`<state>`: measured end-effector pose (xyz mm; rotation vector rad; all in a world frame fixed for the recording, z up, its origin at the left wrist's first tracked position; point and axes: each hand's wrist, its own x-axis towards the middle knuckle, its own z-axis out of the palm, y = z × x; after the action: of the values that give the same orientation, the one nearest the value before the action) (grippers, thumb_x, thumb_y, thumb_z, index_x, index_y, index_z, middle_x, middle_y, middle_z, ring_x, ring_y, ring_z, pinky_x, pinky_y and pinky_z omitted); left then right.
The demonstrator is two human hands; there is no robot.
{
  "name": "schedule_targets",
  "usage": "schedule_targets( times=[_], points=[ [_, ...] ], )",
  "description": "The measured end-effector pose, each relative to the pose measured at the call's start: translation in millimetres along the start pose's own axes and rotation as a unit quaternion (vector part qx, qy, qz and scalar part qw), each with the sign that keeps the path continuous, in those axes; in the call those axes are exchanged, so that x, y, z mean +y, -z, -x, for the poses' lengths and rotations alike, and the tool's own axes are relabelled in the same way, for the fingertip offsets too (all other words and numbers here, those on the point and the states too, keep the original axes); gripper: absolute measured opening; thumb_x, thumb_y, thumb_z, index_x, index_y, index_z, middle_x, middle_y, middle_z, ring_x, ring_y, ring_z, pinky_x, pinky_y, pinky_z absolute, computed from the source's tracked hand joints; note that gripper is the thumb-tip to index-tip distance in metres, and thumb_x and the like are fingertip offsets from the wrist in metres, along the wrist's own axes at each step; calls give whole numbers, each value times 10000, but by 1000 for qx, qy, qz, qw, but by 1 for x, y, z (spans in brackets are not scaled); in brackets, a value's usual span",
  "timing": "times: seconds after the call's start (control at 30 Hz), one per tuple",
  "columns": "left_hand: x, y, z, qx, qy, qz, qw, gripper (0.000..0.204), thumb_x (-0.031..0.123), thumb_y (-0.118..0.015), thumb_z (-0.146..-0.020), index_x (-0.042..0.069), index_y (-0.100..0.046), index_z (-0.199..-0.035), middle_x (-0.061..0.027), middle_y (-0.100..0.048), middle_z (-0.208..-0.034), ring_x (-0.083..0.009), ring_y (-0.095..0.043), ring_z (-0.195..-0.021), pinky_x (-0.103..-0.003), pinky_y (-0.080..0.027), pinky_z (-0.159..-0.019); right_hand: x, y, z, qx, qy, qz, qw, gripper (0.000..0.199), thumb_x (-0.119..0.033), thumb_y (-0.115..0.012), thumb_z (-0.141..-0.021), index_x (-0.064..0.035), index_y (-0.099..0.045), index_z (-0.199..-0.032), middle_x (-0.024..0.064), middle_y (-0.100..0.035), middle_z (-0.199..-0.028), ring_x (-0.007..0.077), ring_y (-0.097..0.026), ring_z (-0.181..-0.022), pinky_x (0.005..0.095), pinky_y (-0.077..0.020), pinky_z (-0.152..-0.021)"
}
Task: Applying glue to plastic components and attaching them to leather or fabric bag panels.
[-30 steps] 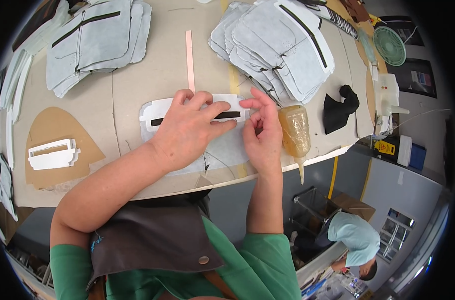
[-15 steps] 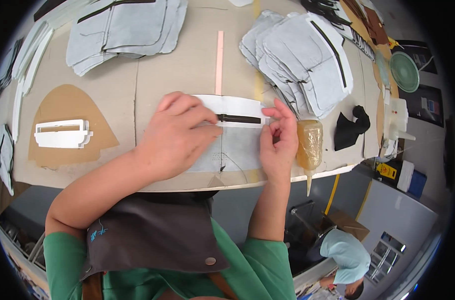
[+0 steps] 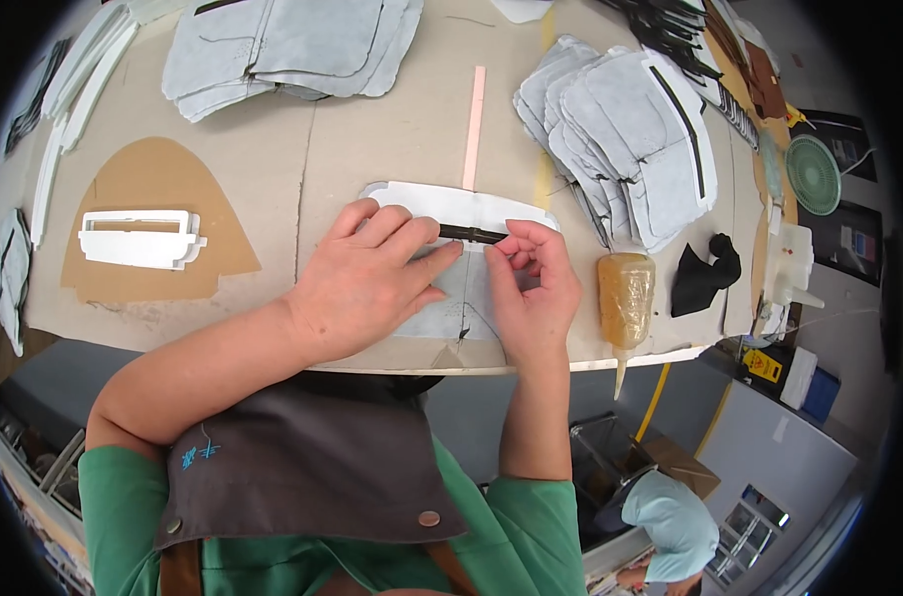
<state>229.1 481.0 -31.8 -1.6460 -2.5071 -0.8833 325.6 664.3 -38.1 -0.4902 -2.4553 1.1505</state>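
Your counter [image 3: 392,149] slid down and right in view since a moment before, as your head shifted; both hands stayed on the white template [image 3: 441,204]. Your left hand [image 3: 367,283] lay flat, fingers spread, pressing it onto one grey fabric piece [image 3: 451,308]. Your right hand [image 3: 531,288] pinched the single black strip [image 3: 471,234] just beyond its fingertips. Two grey stacks lay further out, with one glue bottle [image 3: 625,298] right of your right hand.

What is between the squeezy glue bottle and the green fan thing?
In the head view, a crumpled black cloth lies between the glue bottle and the green fan, with a white plastic piece nearer the fan.
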Motion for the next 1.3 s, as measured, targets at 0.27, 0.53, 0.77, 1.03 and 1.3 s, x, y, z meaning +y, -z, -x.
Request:
schedule_targets(
  times=[0.27, 0.53, 0.77, 1.03, 1.3],
  points=[
    [-7, 9, 10, 29, 22, 56, 998, 364, 165, -771, -707, 111, -687, -1057, -16, -552, -1074, -227, -517, -1005, -409, -382, -912, 9, 0, 8, 13, -15, -25, 999, 325, 48, -713, -788, -37, -625, -1090, 19, -659, -828, 90, -540, -715, 239, -465, -676],
    [-32, 32, 34, 78, 67, 35, 994, 239, 67, -748, -709, 101, -688, -938, -13, -592, -972, -237, -542, -961, -399, -379, -868, -13, 3, -6, -29, -4, -54, 998, 392, 49, -724, -785, -34, -613, -1152, 31, -667, -877, 99, -564, -753, 251, -489, -734],
    [-21, 27, 25, 70, 23, 30, 997, 228, 55, -703, -736, 106, -714, -958, -11, -591, -972, -221, -548, -958, -390, -385, -900, -24, 8, -30, -65, 13, 6, 998, 400, 53, -696, -791, -30, -606, -1172, 58, -691, -902, 133, -628, -804, 278, -508, -772],
    [-5, -2, -4, 3, 4, -54, 999, 284, 126, -665, -777, 116, -689, -1060, -8, -543, -986, -201, -526, -992, -373, -408, -942, -20, -5, -45, -105, 21, 12, 994, 319, 21, -722, -786, -52, -645, -1087, 63, -691, -881, 171, -659, -796, 306, -533, -743],
    [-5, -7, -4, 17, 23, -47, 998, 335, 226, -758, -741, 125, -660, -1046, -16, -526, -982, -196, -518, -974, -364, -418, -907, -9, -17, -50, -76, 73, 10, 994, 260, 42, -713, -786, -40, -641, -1022, 63, -668, -831, 177, -652, -740, 293, -543, -681]
  ],
)
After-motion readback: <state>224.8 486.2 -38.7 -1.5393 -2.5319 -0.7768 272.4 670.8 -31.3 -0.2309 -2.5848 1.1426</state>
